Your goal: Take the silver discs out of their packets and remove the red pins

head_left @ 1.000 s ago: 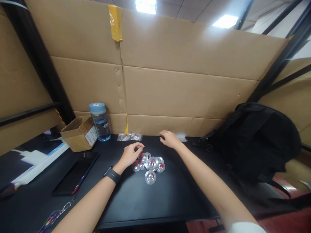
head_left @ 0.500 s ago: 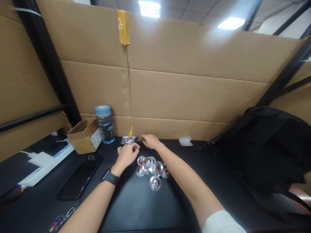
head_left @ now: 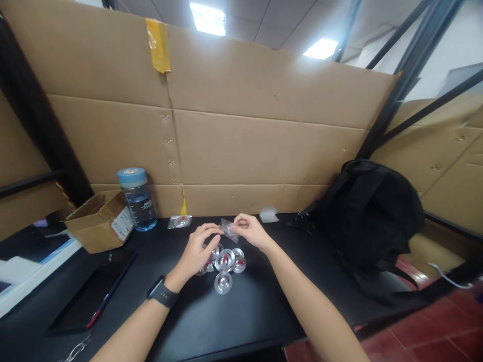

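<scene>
My right hand (head_left: pixel 252 232) pinches a small clear plastic bag (head_left: pixel 229 230) between thumb and fingers, just above the table. Close by on the left, my left hand (head_left: pixel 199 247) has its fingers stretched and its thumb apart. Its fingertips come up to the bag's left edge; whether they touch I cannot tell. Under and between both hands lies a loose pile of small silver cymbal-like discs (head_left: pixel 225 260) with domed middles and red bits; my left hand hides part of it. One disc (head_left: pixel 223 283) lies at the pile's front. Farther back rests another clear bag (head_left: pixel 179 221) with a disc inside.
On the left stand a blue-capped water bottle (head_left: pixel 138 201) and an open cardboard box (head_left: pixel 98 223), with a phone (head_left: pixel 94 291) before them. A white crumpled piece (head_left: pixel 268 215) lies near the cardboard wall (head_left: pixel 241 151). A black backpack (head_left: pixel 377 216) sits at the right.
My right hand has drawn the clear bag from the back of the table toward me. My left hand has come nearer over the pile, its fingers spreading. The view has turned right.
</scene>
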`<state>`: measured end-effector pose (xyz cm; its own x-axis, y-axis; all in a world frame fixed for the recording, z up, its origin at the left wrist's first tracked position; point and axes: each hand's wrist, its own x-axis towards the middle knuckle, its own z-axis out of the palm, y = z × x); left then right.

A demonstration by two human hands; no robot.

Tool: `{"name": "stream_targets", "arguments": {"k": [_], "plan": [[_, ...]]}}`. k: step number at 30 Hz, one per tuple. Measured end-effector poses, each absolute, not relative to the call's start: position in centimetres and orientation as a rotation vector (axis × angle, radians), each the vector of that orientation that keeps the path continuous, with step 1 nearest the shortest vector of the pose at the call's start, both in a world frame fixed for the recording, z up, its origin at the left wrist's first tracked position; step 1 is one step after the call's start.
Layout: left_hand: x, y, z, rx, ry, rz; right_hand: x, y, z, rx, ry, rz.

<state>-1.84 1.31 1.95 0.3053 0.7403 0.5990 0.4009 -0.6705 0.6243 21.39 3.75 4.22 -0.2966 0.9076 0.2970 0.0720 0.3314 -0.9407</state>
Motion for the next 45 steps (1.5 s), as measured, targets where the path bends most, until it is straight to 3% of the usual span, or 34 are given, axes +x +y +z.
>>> {"name": "stream_targets", "arguments": {"k": [9, 20, 45], "plan": [[-2.0, 0.4, 2.5, 2.377, 1.004, 1.082, 22.3, 2.4, 3.3, -0.950, -1.503, 1.137], [-2.0, 0.3, 2.3, 2.526, 1.061, 0.862, 22.6, 2.4, 2.9, -1.048, -1.669, 0.851], [-2.0, 0.5, 2.4, 2.531, 1.015, 0.894, 22.0, 1.7, 4.1, -0.909, -1.470, 0.902]]}}
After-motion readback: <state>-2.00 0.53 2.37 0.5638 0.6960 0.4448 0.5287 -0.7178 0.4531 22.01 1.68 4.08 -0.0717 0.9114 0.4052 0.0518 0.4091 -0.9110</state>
